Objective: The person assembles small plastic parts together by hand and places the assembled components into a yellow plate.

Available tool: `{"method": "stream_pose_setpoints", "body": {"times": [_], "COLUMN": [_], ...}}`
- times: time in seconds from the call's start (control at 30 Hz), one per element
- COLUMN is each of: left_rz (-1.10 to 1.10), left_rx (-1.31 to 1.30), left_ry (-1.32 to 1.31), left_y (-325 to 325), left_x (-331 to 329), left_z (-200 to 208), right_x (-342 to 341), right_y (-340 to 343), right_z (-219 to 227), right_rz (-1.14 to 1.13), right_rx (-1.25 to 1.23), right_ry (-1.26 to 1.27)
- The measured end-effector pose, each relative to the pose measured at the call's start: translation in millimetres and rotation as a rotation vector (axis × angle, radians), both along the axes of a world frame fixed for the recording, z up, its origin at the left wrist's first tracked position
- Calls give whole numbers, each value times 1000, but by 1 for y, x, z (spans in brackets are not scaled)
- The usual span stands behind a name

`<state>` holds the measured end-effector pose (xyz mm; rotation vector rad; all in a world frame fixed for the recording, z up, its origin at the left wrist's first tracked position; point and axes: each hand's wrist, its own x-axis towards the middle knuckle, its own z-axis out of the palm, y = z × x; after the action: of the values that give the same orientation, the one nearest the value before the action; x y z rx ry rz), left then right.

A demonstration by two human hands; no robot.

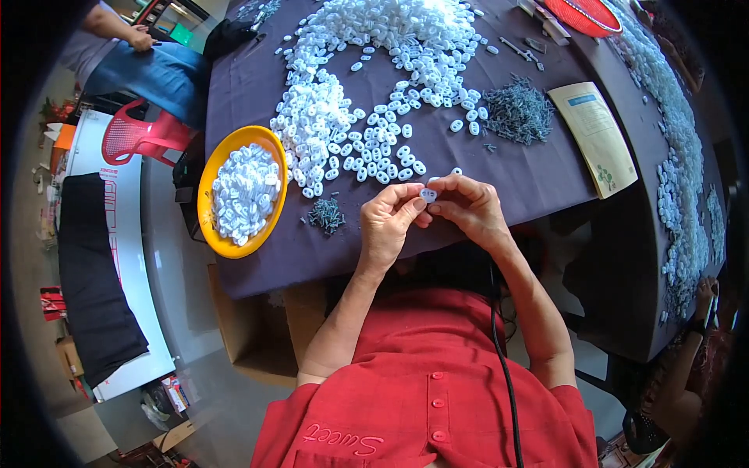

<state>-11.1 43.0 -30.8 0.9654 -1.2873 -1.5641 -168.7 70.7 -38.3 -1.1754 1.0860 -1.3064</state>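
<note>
Above the table's near edge, both my hands meet at a small white oval plastic piece with two holes (428, 195). My left hand (387, 226) pinches it from one side between thumb and fingertips. From the other side, my right hand (474, 212) grips it with thumb and forefinger. Any smaller part between the fingertips is hidden. Just beyond the hands spreads a large heap of similar white pieces (320, 117). A small pile of short dark grey pins (325, 216) lies left of my left hand, and a bigger pin pile (518, 111) sits farther right.
A yellow bowl (204, 191) full of white pieces stands at the table's left edge. On the dark tablecloth (538, 183) lie a beige envelope (597, 140) and a red basket (585, 14). Below is a cardboard box (253, 335). Another person's hand (706, 295) shows at far right.
</note>
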Motion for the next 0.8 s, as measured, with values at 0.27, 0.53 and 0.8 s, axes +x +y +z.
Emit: {"method": "stream_pose_setpoints", "body": {"times": [0.27, 0.53, 0.8], "left_rz": [20, 8, 38], "left_rx": [-17, 0, 59], "left_ry": [-17, -1, 49], "left_y": [1, -2, -2], "left_x": [0, -4, 2], "left_z": [-3, -4, -3], "right_x": [-1, -4, 7], "right_y": [1, -1, -3], "right_z": [-1, -1, 7], "right_rz": [-12, -27, -66], "right_rx": [-31, -17, -64], "right_ry": [76, 62, 294]}}
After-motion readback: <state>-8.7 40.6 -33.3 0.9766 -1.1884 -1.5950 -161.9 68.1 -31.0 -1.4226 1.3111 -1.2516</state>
